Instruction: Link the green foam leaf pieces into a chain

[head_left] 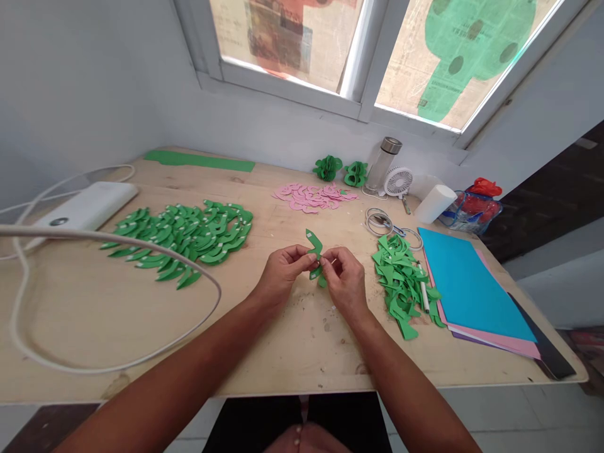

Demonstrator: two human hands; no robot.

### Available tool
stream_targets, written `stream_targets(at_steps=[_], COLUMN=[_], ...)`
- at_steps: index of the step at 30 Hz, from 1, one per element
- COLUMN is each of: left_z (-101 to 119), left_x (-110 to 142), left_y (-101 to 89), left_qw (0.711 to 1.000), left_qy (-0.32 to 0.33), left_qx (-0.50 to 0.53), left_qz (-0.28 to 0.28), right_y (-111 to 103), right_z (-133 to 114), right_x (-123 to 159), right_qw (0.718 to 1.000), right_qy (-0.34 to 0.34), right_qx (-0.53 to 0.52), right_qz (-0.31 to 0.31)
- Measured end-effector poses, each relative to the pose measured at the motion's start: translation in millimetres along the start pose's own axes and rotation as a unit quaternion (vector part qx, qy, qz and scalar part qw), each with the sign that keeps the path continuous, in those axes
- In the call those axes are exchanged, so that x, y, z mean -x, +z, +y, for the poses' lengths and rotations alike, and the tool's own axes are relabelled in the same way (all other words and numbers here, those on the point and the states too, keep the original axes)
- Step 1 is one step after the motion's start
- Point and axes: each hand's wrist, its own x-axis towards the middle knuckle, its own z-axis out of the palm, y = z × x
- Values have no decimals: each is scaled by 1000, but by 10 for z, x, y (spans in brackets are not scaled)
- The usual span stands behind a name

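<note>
Over the middle of the table, my left hand pinches a curved green foam or paper piece between thumb and fingers. A small pale patch shows near its upper tip. My right hand is closed at the same piece from the other side, fingertips meeting those of the left hand. Part of the green piece is hidden behind the fingers. To the left lies a large spread of similar curved green pieces, many with pale patches. Right of my hands is a heap of green offcuts with a white marker on it.
Pink cut-outs lie farther back, near two green paper flowers, a glass bottle and a small fan. Tape rolls and coloured sheets are at right. A white cable loops across the left side.
</note>
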Motion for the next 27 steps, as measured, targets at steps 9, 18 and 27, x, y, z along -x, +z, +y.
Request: stream_targets(at_steps=[9, 18, 27], left_z=[15, 62, 59], left_x=[3, 2, -37], left_y=[11, 18, -68], left_qw=[1000, 997, 993], left_qy=[-20, -32, -41], left_qx=[22, 70, 102], left_qz=[-6, 6, 31], right_y=[-2, -3, -7], right_z=[7, -1, -30], right_x=[21, 21, 40], right_qw=[992, 985, 987], right_qy=[-58, -98, -132], right_qx=[106, 134, 60], right_qz=[-20, -55, -76])
